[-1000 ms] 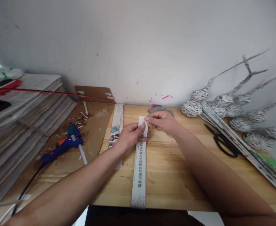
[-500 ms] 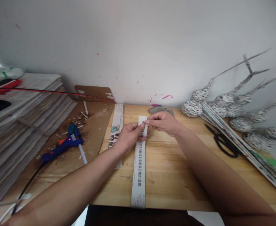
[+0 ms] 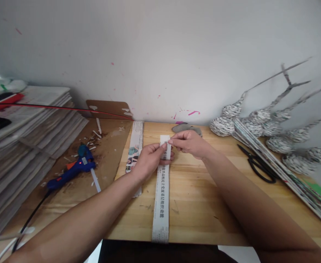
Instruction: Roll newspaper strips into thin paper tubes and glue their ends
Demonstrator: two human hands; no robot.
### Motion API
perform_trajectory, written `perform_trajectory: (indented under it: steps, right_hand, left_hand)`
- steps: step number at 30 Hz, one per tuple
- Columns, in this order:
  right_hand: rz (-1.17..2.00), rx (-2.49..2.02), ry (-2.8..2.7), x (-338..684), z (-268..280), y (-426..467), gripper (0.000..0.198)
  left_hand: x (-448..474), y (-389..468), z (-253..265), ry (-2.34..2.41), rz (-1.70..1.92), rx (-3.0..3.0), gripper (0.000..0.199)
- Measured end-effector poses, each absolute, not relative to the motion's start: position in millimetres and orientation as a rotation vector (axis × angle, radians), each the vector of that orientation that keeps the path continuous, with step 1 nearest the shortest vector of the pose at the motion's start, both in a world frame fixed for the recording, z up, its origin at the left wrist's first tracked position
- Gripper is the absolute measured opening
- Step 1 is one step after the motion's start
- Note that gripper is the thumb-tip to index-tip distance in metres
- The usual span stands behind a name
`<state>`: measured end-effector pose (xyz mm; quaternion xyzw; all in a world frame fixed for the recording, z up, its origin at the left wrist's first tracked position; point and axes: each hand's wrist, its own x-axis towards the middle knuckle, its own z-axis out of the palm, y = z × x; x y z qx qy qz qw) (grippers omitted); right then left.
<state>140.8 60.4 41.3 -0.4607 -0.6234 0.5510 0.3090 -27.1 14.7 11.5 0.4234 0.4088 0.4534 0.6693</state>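
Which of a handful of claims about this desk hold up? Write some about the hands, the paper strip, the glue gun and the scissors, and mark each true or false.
1. Both hands pinch the far end of the newspaper strip. True: the left hand and right hand meet there.
2. The glue gun lies to the right of the strip. False: it lies to the left, on the brown cardboard.
3. The scissors are in the right hand. False: they lie on the wooden board, apart from both hands.
4. A second strip lies left of the held one. True.
5. A stack of newspapers sits at the left. True.
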Motion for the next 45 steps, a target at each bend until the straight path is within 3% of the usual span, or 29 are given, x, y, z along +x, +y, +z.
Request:
perform_trajectory:
  steps: [45]
  right_hand:
    - [1.362,-1.164,-1.712,141.7,40.7,61.3,0.027]
  left_hand:
    - [-24.8,13.0,18.8,0.988,0.979,0.962,0.026]
